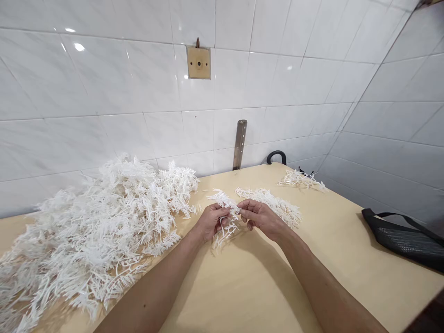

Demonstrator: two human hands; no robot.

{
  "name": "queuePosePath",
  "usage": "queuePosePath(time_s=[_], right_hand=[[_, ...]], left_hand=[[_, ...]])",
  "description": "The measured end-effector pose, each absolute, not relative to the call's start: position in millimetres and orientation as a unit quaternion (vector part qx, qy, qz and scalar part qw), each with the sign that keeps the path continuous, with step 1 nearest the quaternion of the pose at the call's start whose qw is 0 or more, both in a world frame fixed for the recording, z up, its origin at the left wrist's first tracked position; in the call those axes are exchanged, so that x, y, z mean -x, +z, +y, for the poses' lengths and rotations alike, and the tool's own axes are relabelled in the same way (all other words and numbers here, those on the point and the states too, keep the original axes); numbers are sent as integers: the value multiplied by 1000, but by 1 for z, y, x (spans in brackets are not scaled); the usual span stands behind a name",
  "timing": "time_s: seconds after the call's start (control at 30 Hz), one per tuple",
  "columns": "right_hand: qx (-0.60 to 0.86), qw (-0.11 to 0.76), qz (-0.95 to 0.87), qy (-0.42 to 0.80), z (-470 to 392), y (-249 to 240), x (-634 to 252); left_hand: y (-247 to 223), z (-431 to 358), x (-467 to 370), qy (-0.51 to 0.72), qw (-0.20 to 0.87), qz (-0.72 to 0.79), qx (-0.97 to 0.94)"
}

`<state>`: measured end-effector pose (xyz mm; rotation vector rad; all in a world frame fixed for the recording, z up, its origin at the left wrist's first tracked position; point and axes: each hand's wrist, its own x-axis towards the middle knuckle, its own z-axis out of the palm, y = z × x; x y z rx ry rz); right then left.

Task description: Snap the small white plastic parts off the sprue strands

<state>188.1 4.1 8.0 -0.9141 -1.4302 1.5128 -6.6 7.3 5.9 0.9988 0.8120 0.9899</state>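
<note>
Pinched in my left hand point(212, 221) is a white plastic foliage sprig point(223, 200), with thin feathery branches sticking out above and below the fingers. My right hand point(258, 215) is closed at the sprig's right side, thumb and forefinger pressed together on one of its tips. Both hands are over the middle of the table. Just behind my right hand lies a small pile of similar white sprigs point(282, 206). A large heap of the same white sprigs point(114, 231) spreads to the left of my left arm.
A pale wooden table point(222, 296) stands against a white tiled wall. Toward its far right corner are a few bare white stems point(301, 179) and a black curved handle point(276, 156). A black mesh bag point(404, 238) lies at the right edge. A metal bracket point(239, 144) stands upright behind.
</note>
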Motion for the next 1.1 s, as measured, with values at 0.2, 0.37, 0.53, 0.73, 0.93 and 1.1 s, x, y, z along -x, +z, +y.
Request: queuePosePath(time_s=[0.2,0.37,0.53,0.73,0.93,1.1], right_hand=[[363,405,-582,605,2,11,-184],[446,440,-582,518,5,9,-179],[461,434,-655,413,-2,14,-174],[515,393,-692,319,-4,13,-170],[548,374,-666,342,-1,15,-173],[554,373,-667,331,-2,17,-173]], left_hand=[[10,4,7,435,694,359,-447],[10,1,3,445,613,429,-492],[4,2,0,482,470,487,-557],[0,3,-2,494,373,498,-607],[6,0,-1,465,462,488,-577],[14,-2,-2,441,497,468,-583]])
